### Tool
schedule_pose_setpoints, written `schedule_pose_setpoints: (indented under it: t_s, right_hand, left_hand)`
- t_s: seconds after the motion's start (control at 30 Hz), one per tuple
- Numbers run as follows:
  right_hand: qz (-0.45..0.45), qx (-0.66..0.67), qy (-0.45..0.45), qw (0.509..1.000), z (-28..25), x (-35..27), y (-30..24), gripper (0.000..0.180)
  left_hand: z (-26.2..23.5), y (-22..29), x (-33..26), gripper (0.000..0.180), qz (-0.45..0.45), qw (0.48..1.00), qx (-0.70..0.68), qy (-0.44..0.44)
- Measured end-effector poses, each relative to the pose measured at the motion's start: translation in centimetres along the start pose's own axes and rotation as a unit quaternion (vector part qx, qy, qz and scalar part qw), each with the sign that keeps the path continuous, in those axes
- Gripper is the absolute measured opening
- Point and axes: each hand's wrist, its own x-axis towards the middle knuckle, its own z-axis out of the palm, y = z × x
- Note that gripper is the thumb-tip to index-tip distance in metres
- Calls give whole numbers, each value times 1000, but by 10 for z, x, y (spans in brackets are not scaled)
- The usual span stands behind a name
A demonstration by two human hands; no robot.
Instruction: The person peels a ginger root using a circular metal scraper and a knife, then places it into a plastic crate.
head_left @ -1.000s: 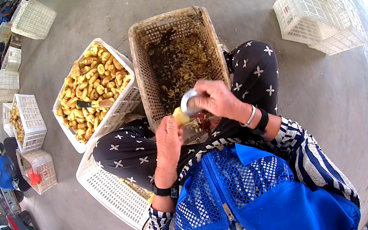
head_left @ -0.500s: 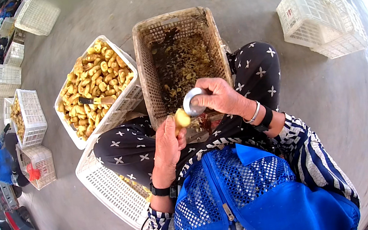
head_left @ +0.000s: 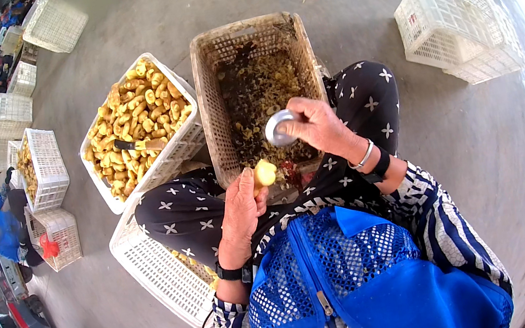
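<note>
My left hand (head_left: 241,202) is closed around a piece of ginger (head_left: 265,172), its pale yellow, partly peeled end pointing up. A round, silvery metal ring-like tool (head_left: 282,129) is gripped in my right hand (head_left: 320,126), above and to the right of the ginger and apart from it. Both hands are over the near end of a dirty brownish crate (head_left: 205,104), which has peelings and scraps (head_left: 270,86) on its bottom. Left of it, a white crate (head_left: 193,134) is heaped with ginger pieces (head_left: 136,115). A dark-handled knife (head_left: 138,145) lies on that heap.
A lower white crate (head_left: 157,279), partly hidden by my left leg, has some yellow pieces in it. White crates (head_left: 444,22) stand at the right. More crates (head_left: 46,158) line the left side, where a person in blue (head_left: 3,225) sits.
My right hand has drawn the metal tool up and right, away from the ginger. The left hand and ginger have shifted slightly. The person at the left has moved.
</note>
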Motion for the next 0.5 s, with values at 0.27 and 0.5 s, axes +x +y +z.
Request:
schedule_pose_setpoints:
  t_s: [0.27,0.5]
  right_hand:
    - [-35,-8,-12,999,15,1,3,19]
    - [43,28,28,998,12,-3,3,28]
  left_hand:
    - [-2,-3,3,46,49,997,50,35]
    - [-8,-2,7,49,-68,962,-264,-11]
